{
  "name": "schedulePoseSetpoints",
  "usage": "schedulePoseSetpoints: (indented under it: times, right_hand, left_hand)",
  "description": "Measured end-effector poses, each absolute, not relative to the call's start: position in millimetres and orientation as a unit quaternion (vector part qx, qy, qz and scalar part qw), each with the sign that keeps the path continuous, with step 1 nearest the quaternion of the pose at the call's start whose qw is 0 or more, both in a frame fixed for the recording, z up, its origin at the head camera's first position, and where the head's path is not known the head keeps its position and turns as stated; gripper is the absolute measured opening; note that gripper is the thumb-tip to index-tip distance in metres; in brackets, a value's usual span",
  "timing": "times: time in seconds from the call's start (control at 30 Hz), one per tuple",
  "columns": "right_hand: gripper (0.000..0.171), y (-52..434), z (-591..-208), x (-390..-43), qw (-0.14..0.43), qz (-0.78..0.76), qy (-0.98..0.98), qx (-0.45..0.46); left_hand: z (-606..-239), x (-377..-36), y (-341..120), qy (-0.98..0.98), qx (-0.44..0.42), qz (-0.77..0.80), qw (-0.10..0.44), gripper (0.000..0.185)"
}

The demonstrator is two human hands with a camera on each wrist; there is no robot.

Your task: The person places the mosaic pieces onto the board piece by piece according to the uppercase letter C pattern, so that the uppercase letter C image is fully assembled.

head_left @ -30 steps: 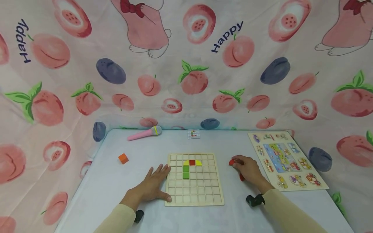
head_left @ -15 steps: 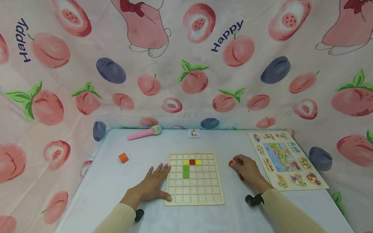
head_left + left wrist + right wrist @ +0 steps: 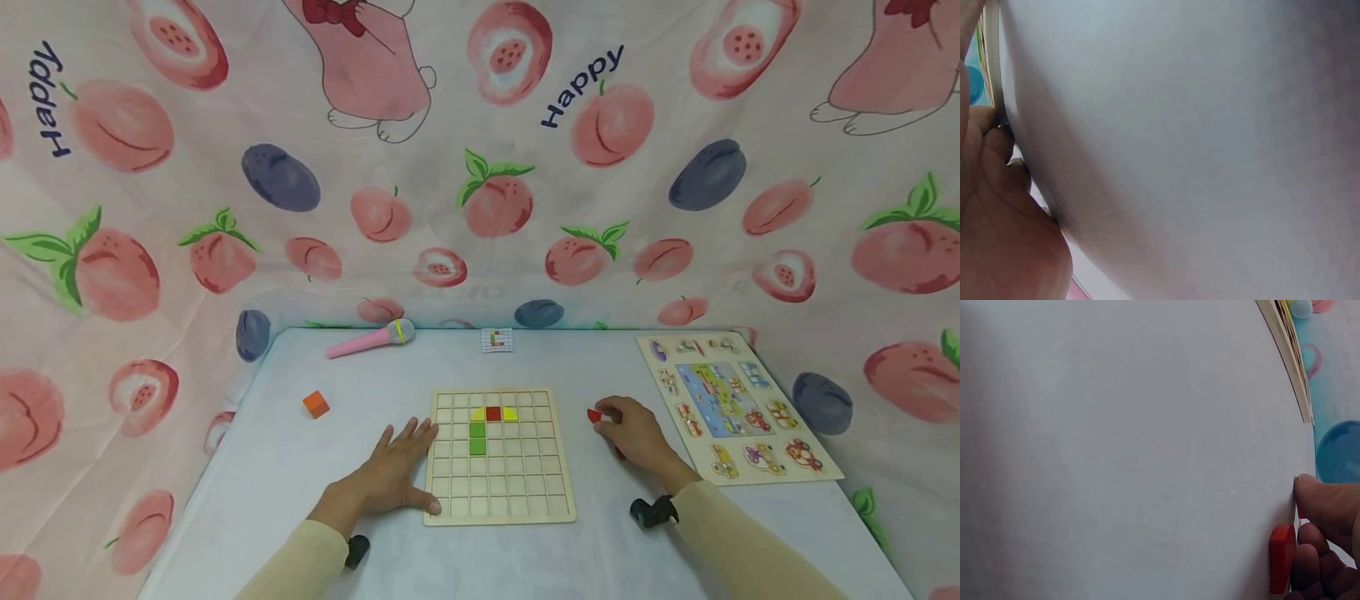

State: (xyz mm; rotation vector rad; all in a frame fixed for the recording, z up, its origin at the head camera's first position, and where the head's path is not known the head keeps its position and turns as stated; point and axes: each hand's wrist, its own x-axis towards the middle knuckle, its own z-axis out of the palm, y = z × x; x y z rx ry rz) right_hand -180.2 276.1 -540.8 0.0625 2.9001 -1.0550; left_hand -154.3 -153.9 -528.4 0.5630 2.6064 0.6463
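My left hand point(image 3: 393, 479) lies flat on the white table point(image 3: 247, 483) in the lower middle of the head view. Its fingers are straight and spread, and they hold nothing. The thumb and the fingertips touch the left edge of the wooden grid board point(image 3: 498, 457). On the board, near its top, I see a yellow, a red and a yellow tile in one row, and two green tiles below them.

My right hand point(image 3: 633, 433) is to the right of the board, a little apart from it. Its fingers are curled, and they pinch a small red piece point(image 3: 594, 414) that sits at the fingertips, low over the table. In the right wrist view the same red piece point(image 3: 1281, 557) shows at the lower right, against my fingers point(image 3: 1316, 550).

An orange cube point(image 3: 316, 404) lies at the left of the table, well apart from my hands. A pink toy microphone point(image 3: 371, 340) lies at the far edge, and a picture puzzle board point(image 3: 731, 408) lies at the right.
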Motion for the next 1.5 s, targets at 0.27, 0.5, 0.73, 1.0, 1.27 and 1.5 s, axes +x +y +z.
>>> schedulePoseSetpoints:
  times: [0.27,0.5,0.73,1.0,1.27,1.5]
  right_hand:
    - [0.029,279,-543,-182,0.027,-0.345,0.938,0.015]
    - [0.03,277,-538,-182,0.017,-0.35,0.937,0.015]
    - [0.029,248,-527,-178,-0.017,-0.394,0.918,0.035]
    - [0.028,189,-515,-169,-0.021,-0.427,0.904,0.022]
    - [0.022,140,-517,-148,-0.001,-0.45,0.893,-0.033]
    - [0.019,118,-526,-134,0.029,-0.455,0.887,-0.076]
  left_hand:
    - [-527,-153,-154,0.933,0.199,0.223,0.201,0.134]
    - [-527,-155,-155,0.934,0.193,0.225,0.201,0.134]
    - [-528,-156,-154,0.933,0.195,0.224,0.202,0.133]
    - [-528,-155,-154,0.934,0.192,0.223,0.203,0.132]
    - [-526,-153,-154,0.931,0.193,0.232,0.204,0.132]
    - [-525,-153,-152,0.933,0.196,0.222,0.203,0.132]
